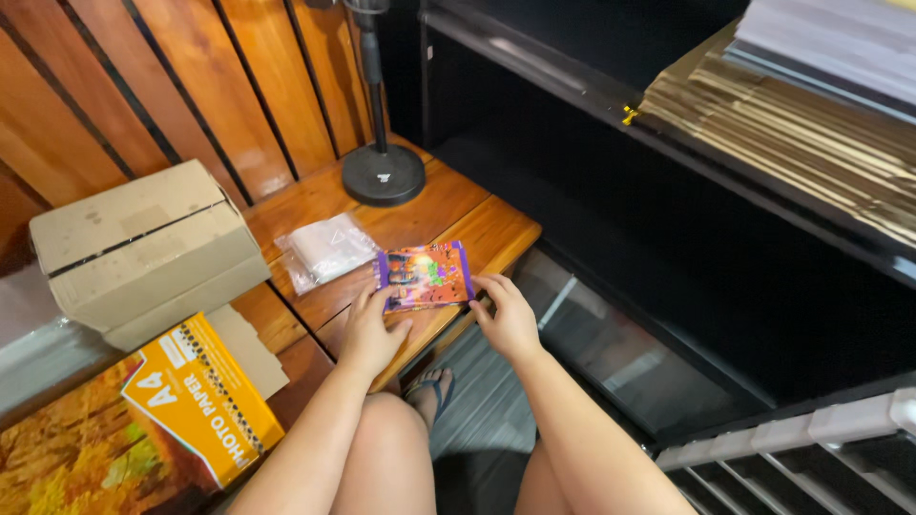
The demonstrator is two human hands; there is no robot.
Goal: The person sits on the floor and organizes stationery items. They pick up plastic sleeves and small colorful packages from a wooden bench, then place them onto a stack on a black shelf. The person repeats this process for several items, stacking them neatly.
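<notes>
A small colourful card in a clear sleeve (426,275), purple-edged with orange and green artwork, lies flat on the wooden table (477,224) near its front corner. My left hand (373,329) rests on the table with its fingers on the card's left lower edge. My right hand (506,313) touches the card's lower right corner with its fingertips. Both hands pinch the card lightly against the table top. A bundle of clear plastic sleeves (325,249) lies just left of the card.
A brown cardboard box (148,250) stands at the left, an orange pack of photo paper (202,397) below it. A black lamp base (383,174) sits at the back. A dark shelf unit (687,248) with stacked flat cardboard (792,143) fills the right.
</notes>
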